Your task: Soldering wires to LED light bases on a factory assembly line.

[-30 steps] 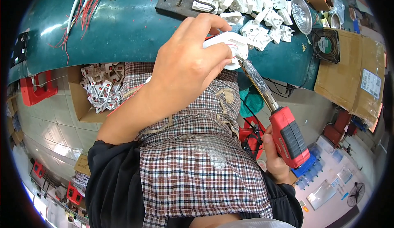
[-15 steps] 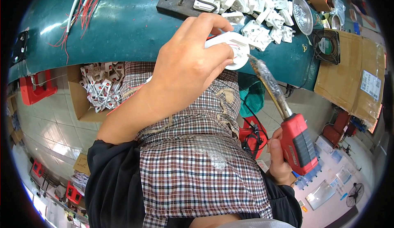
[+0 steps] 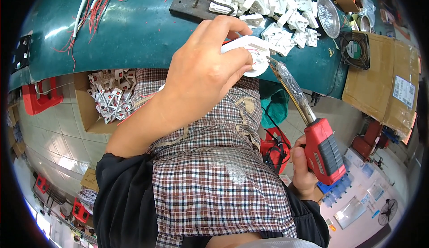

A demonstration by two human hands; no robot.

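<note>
My left hand [image 3: 203,65] is closed around a round white plastic housing [image 3: 259,67], held over the near edge of the green table. A thin red wire lies inside the housing, partly hidden by my fingers. In my right hand [image 3: 302,170] is a red and black soldering iron [image 3: 324,152], gripped by its handle and pointing up and to the left. Its darkened tip reaches the right rim of the housing; whether it touches a contact inside cannot be made out. Beyond my left fingers lies a pile of white plug housings [image 3: 279,38].
A dark metal block with a bent rod [image 3: 190,3] lies behind my left hand. Bundles of white cables with red wires [image 3: 91,7] rest at far left. A metal bowl [image 3: 328,18], a small fan [image 3: 355,50] and a cardboard box [image 3: 373,80] stand right. Below left, a carton [image 3: 96,125] holds white parts.
The soldering iron has shifted slightly up and left, its tip moving over the rim of the white housing. My left hand and the housing have stayed nearly still.
</note>
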